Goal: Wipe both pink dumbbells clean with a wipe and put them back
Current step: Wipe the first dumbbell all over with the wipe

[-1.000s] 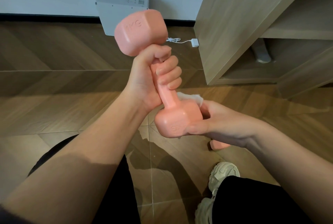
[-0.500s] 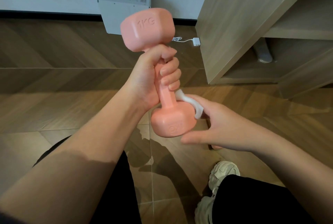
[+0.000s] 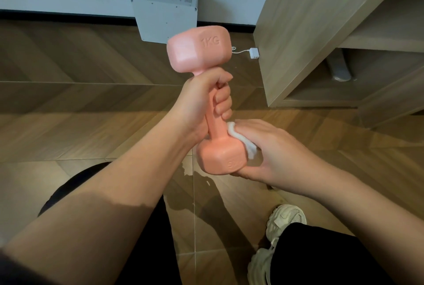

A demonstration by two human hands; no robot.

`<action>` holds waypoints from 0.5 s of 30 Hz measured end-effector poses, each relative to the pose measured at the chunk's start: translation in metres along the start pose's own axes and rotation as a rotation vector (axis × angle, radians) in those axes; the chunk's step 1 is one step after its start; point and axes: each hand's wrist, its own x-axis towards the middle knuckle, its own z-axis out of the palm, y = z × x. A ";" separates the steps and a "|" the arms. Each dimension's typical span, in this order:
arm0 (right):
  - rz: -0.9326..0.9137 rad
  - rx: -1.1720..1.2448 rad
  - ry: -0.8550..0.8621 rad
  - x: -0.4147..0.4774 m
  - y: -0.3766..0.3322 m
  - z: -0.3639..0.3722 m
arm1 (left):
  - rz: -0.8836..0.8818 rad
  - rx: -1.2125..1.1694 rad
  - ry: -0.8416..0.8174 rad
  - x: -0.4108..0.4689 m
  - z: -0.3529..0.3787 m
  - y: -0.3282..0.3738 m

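The left hand (image 3: 204, 103) is wrapped tight round the handle of a pink dumbbell (image 3: 197, 50), fingers fully curled and thumb over them. It holds the dumbbell in the air, nearly upright and leaning slightly left at the top. The upper head is marked "1KG". In the head view it overlaps the lower edge of a white box (image 3: 165, 16) that leans against the wall. It lies just left of a small white plug (image 3: 254, 53) and its thin cable on the floor. The right hand (image 3: 273, 154) cups the lower head from the right. Its fingers curl round the far side, its thumb runs under the near face, and it presses a bunched white wipe (image 3: 243, 140) against the head's upper right edge. To the right stands a wooden cabinet (image 3: 298, 32); its front corner and bottom edge come close to the hands. A grey object (image 3: 339, 66) sits in its lower compartment. The wooden floor (image 3: 68, 101) spreads wide to the left and ahead to the dark skirting. Below the hands are black trouser legs and a pale chunky shoe (image 3: 284, 222).
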 end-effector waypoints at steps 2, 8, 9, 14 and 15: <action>-0.007 0.024 -0.091 0.003 0.001 -0.002 | 0.000 0.021 -0.025 -0.001 0.004 -0.003; -0.006 -0.285 0.141 -0.003 0.003 0.007 | 0.006 0.078 0.168 0.000 0.004 -0.003; -0.004 -0.273 0.166 -0.004 0.003 0.008 | 0.005 0.060 0.209 0.000 0.002 -0.002; 0.030 -0.304 0.068 -0.001 0.003 0.014 | 0.022 0.078 0.343 0.002 0.005 -0.008; 0.032 -0.308 0.069 0.000 0.003 0.015 | 0.025 0.103 0.337 0.001 0.007 -0.010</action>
